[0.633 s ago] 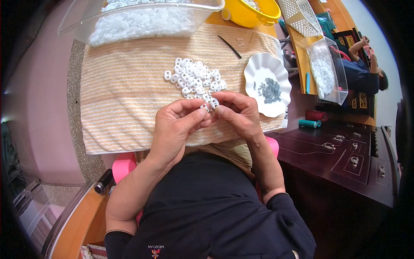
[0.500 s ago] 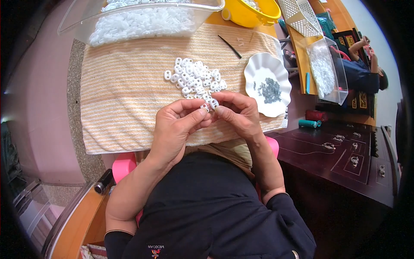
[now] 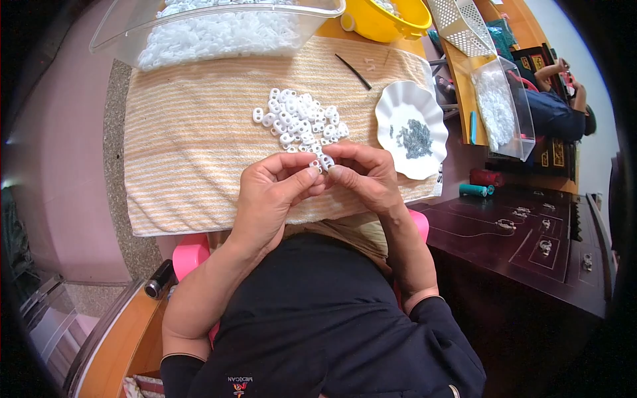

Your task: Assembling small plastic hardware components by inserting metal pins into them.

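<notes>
Above the near part of the striped towel [image 3: 192, 146], both hands meet at their fingertips. My left hand [image 3: 271, 189] pinches a small white plastic piece [image 3: 316, 165] between thumb and forefinger. Against it, my right hand [image 3: 369, 176] holds a white two-hole plastic piece [image 3: 326, 161] in the same kind of pinch. The two pieces touch or nearly touch; the fingertips hide the join. Just beyond the fingers lies a loose pile of white two-hole pieces [image 3: 292, 116]. To the right stands a white scalloped dish [image 3: 391, 109] with small dark grey slivers [image 3: 417, 138] in it.
A thin black stick [image 3: 353, 71] and tiny pale bits [image 3: 369, 64] lie at the towel's far side. Behind are a see-through tub [image 3: 318, 16] of white pieces and a yellow basin [image 3: 391, 25]. Another person [image 3: 561, 114] works at the far right, beside a second see-through bin [image 3: 524, 132].
The right-hand piece has shifted slightly left and down, closer to the piece in my left hand. My right fingertips moved with it; the pile and dish stay put.
</notes>
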The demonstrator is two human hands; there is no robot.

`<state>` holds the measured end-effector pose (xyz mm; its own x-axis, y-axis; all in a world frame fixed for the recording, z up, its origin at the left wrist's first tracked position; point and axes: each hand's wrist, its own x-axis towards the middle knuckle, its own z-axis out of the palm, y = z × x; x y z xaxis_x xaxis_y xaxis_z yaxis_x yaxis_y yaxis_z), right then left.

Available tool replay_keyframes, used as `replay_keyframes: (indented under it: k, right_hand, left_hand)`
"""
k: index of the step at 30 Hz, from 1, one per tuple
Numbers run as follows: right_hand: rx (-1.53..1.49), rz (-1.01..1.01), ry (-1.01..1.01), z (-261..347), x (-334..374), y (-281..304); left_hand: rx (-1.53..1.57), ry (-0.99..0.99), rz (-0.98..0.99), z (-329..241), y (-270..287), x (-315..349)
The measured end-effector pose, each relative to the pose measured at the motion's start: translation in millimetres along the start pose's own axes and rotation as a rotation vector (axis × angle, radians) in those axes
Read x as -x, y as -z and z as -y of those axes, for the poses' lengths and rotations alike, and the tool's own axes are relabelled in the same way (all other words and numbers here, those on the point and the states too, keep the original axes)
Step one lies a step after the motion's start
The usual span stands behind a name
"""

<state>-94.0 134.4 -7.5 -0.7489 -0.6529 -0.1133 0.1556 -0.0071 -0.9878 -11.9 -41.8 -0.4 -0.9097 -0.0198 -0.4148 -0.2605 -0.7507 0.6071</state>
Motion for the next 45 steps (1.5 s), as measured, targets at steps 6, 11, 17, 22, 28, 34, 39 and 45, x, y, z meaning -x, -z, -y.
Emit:
replay_keyframes:
  k: [6,11,17,22,28,34,39,45]
  right_hand:
    - [0.046,0.028,0.007,-0.6,-0.4,0.1]
    - [-0.008,0.016,-0.031,1.9,0.1,-2.8]
    - [0.033,0.022,0.005,-1.0,-0.2,-0.7]
    - [-0.009,0.016,-0.026,-2.5,0.5,-0.6]
    - [-0.013,0.007,-0.033,-3.7,1.0,-0.7]
    - [0.002,-0.004,-0.048,-5.3,1.8,0.1]
    - [0.025,0.0,-0.016,-6.5,2.5,1.2]
    - [0.008,0.022,-0.023,-4.5,3.5,1.8]
  left_hand:
    - [-0.013,0.009,0.011,0.7,0.0,-0.1]
    - [-0.016,-0.004,0.012,0.7,-0.5,-0.2]
    - [-0.014,0.005,0.0,2.3,-0.2,-0.2]
    - [-0.01,0.009,-0.011,4.3,0.0,-0.8]
    - [-0.001,0.03,-0.017,4.4,0.0,-1.0]
    - [0.007,0.039,-0.036,5.8,0.0,-1.4]
    - [0.017,0.046,-0.033,7.1,0.4,-0.1]
    - [0.026,0.064,-0.023,8.3,-0.5,1.4]
